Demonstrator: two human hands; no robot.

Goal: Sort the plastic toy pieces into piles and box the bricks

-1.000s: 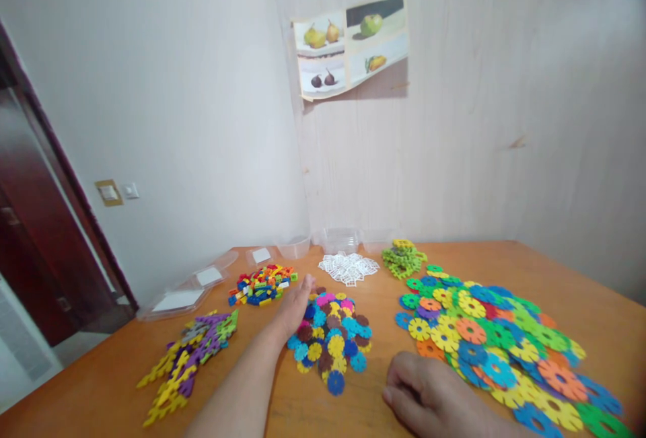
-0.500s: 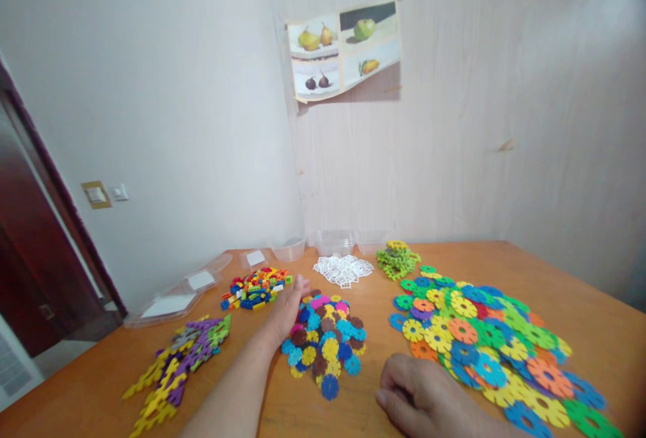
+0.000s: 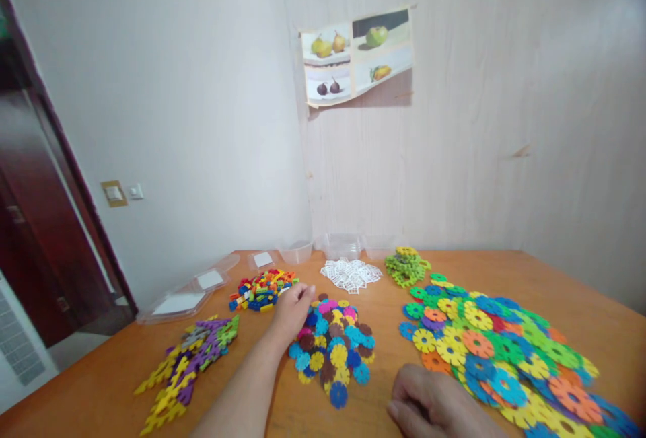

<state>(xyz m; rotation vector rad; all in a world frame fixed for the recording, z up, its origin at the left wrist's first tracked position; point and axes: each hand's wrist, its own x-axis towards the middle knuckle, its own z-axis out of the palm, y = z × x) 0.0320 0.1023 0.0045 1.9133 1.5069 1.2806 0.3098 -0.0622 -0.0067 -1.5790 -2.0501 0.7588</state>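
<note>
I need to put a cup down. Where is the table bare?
Bare wood lies at the far right corner of the table, beyond the large flower discs, and between those and the small discs. The left hand crowds the small discs.

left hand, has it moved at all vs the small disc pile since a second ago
No. The left hand still rests at the far left edge of the small disc pile, beside the brick pile; only the camera shifted.

On the counter (image 3: 126, 384) my left hand (image 3: 291, 310) rests at the left edge of the small disc pile (image 3: 333, 347), just behind which lie the bricks (image 3: 261, 288). My right hand (image 3: 434, 408) sits near me, between that pile and the big disc spread (image 3: 505, 350) on the right. The flat connector pieces (image 3: 189, 360) lie far left.
</note>
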